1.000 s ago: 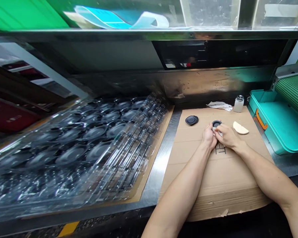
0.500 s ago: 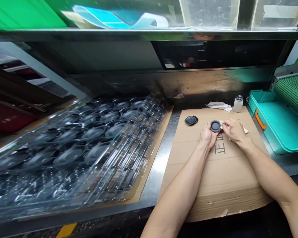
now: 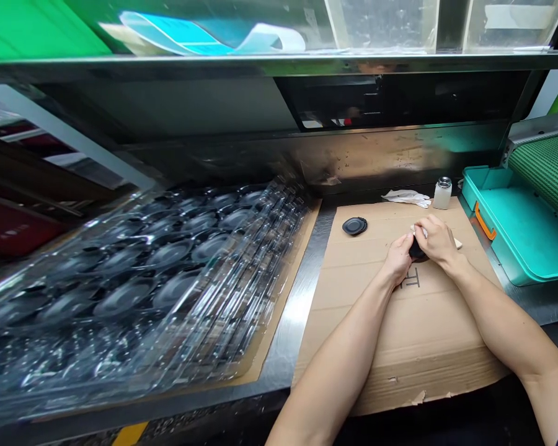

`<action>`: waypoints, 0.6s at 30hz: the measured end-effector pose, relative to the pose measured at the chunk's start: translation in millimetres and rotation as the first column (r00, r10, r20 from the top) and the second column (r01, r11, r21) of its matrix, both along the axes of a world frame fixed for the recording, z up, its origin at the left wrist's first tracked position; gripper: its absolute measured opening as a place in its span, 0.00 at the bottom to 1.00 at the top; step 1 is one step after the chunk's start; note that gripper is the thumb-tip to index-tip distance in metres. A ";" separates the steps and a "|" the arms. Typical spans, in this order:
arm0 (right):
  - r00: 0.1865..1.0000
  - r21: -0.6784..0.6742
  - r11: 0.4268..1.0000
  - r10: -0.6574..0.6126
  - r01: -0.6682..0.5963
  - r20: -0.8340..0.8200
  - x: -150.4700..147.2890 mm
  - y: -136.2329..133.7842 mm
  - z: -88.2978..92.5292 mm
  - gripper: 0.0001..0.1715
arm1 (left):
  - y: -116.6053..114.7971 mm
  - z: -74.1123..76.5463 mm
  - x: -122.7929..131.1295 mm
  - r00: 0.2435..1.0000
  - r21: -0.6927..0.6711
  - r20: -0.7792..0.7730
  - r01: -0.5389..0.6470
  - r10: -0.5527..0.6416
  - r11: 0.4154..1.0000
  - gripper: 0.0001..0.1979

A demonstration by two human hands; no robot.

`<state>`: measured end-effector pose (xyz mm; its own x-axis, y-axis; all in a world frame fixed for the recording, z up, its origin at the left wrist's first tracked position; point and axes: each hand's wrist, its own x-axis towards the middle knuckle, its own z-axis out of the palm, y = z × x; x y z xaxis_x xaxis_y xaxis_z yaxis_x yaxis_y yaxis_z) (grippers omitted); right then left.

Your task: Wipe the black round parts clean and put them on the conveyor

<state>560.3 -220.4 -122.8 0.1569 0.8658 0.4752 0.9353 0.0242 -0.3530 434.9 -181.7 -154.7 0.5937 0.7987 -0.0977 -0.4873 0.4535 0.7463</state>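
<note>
My left hand (image 3: 398, 257) is closed on the edge of a round black part (image 3: 417, 251), just above the cardboard sheet (image 3: 353, 310). Over that part bends my right hand (image 3: 434, 240), its fingers pinched on a small white cloth (image 3: 413, 230) that touches the part; most of the cloth is hidden. Both hands cover much of the black part. To their left, a few similar round black parts (image 3: 354, 226) lie overlapped on the cardboard. A pale flat piece (image 3: 457, 244) shows beside my right hand.
Stacked clear plastic trays (image 3: 242, 291) with several round black parts fill the left side. At the back right stand a small bottle (image 3: 442, 193) and a crumpled white cloth (image 3: 407, 197). A teal bin (image 3: 516, 248) sits right, near a green conveyor belt (image 3: 549, 161). A metal shelf edge (image 3: 279, 64) crosses above.
The black part has tilted, and its face, visible before, is now mostly covered by my right hand. My hands have come closer together. The whole view has shifted slightly.
</note>
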 end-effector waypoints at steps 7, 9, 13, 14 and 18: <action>0.997 -0.047 0.999 0.004 -0.008 -0.079 0.2 0.9 -5.7 0.14 | 5.7 4.7 -1.5 0.988 -0.087 0.024 -0.148 0.150 0.985 0.16; 0.995 -0.055 0.998 -0.002 -0.004 -0.097 -3.6 0.8 -6.6 0.14 | 8.6 7.2 -3.0 0.981 -0.142 0.033 -0.184 0.190 0.973 0.19; 0.994 -0.087 0.996 -0.011 0.001 -0.111 -10.7 1.0 -9.3 0.12 | 14.7 8.0 -5.7 0.963 -0.229 0.053 -0.244 0.263 0.942 0.20; 0.994 -0.093 0.996 -0.004 -0.006 -0.113 -13.0 0.8 -10.2 0.12 | 16.5 7.1 -6.5 0.960 -0.237 0.060 -0.252 0.273 0.938 0.20; 0.976 -0.105 0.982 0.137 -0.157 -0.172 -26.5 -2.7 -13.6 0.09 | 25.4 1.7 -9.6 0.950 -0.236 0.076 -0.277 0.302 0.932 0.19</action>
